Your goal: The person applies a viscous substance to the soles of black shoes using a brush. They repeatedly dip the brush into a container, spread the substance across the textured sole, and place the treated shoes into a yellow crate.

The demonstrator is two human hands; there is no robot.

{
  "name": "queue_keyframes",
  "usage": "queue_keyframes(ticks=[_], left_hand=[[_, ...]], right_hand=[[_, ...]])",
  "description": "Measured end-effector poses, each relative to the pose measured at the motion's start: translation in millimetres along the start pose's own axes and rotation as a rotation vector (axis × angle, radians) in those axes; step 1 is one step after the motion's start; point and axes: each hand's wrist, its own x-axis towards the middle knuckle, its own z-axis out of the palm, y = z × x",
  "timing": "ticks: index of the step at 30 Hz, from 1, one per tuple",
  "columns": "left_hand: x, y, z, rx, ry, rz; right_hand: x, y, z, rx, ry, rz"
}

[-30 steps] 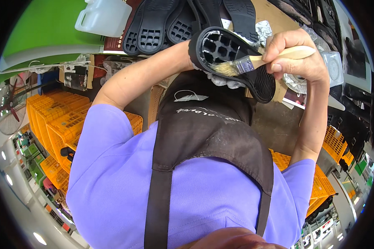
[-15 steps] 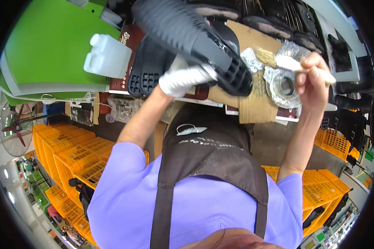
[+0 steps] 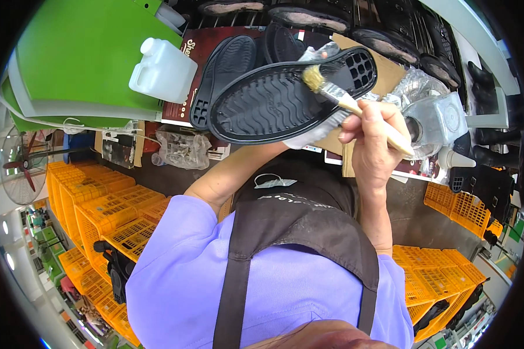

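My left hand (image 3: 315,134), in a white glove, grips a black shoe sole (image 3: 259,110) from beneath. Most of its fingers are hidden behind the sole, whose ridged, wavy inner side faces up. Wrapped round the wooden handle of a paintbrush (image 3: 342,100) is my bare right hand (image 3: 374,136). The pale bristles touch the sole near its middle, toward the gridded end. Behind the held sole, more black soles (image 3: 234,55) rest on the table.
A white plastic jug (image 3: 163,71) stands at the left, next to a green surface (image 3: 81,58). Clear plastic containers (image 3: 439,119) and a white nozzle bottle (image 3: 455,158) are at the right. Black shoes (image 3: 311,18) line a rack at the back; yellow crates (image 3: 108,200) flank me.
The sole has turned from its ribbed underside to its inner side and come lower. My right hand has brought the brush leftward onto it.
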Motion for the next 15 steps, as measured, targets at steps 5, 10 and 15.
queue_keyframes(ticks=[5,10,15], left_hand=[[-12,-6,1,-0.738,0.043,-0.362],[-29,-35,6,-0.590,-0.088,-0.466],[-35,-36,12,-0.706,-0.133,-0.520]], right_hand=[[-5,-1,18,0.035,-0.059,0.118],[-8,0,29,0.016,-0.145,0.091],[-3,-3,33,-0.028,-0.270,0.085]])
